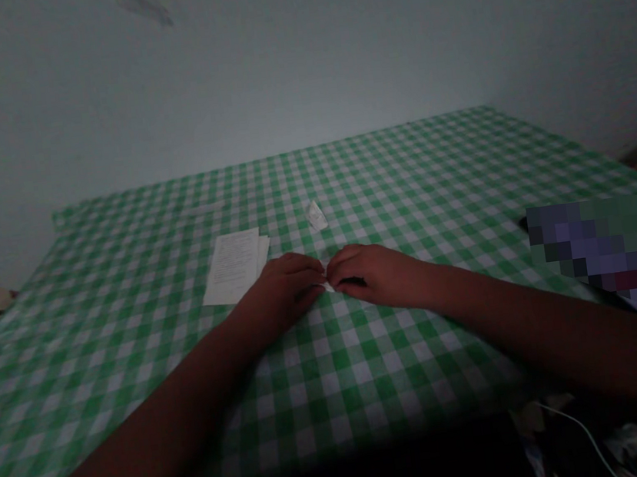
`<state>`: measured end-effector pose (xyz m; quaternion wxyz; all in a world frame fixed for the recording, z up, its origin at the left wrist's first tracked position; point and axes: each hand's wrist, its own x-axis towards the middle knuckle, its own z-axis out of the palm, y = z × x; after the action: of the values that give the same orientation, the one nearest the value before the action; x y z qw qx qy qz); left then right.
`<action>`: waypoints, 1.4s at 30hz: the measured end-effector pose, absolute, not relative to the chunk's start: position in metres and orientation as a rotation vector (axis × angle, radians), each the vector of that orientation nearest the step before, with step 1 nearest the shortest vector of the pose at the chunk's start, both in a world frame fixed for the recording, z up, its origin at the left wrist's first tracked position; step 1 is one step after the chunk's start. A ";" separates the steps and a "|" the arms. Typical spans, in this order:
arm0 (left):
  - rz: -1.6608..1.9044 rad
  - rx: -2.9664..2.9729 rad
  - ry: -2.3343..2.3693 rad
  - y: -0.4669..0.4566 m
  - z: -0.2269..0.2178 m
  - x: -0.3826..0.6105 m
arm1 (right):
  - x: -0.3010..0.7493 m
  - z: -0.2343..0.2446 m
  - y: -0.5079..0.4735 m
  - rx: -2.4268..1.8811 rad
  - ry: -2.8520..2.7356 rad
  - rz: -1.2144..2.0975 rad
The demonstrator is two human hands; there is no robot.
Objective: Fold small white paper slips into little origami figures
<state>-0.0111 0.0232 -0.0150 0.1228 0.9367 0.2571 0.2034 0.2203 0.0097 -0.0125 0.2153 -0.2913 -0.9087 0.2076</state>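
Observation:
My left hand (290, 287) and my right hand (376, 272) meet low over the checked tablecloth, fingertips almost touching. Between them shows a small white piece of paper (329, 287), pinched at both sides and mostly hidden by the fingers. Just beyond my hands, a small folded paper (316, 216) lies on the cloth. To the left, partly behind my left hand, rests a short stack of printed sheets (234, 266), the top one slightly askew from those under it.
A green and white checked tablecloth (404, 181) covers the table, which stands against a pale wall (297, 63). A thin whitish strip (204, 209) lies toward the back left. At the right edge is a dark-edged flat object, its surface pixelated. A white cable (579, 427) hangs below.

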 end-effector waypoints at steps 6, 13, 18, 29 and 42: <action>0.541 2.697 0.694 0.029 -0.013 -0.014 | 0.221 -0.014 0.011 -0.776 -2.478 0.605; 0.489 2.697 0.705 0.030 -0.013 -0.013 | 0.216 -0.018 0.011 -0.857 -2.398 0.619; 0.460 2.667 0.715 0.030 -0.012 -0.016 | 0.214 -0.018 0.010 -0.905 -2.374 0.633; 0.418 2.630 0.705 0.029 -0.007 -0.015 | 0.213 -0.017 0.010 -0.977 -2.335 0.690; 0.433 2.671 0.628 0.030 -0.004 -0.011 | 0.211 -0.020 0.012 -0.991 -2.333 0.658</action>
<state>-0.0112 0.0304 -0.0040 0.1811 0.9457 0.2223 0.1533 0.2110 0.0123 -0.0200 0.2585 -0.3655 -0.8606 0.2428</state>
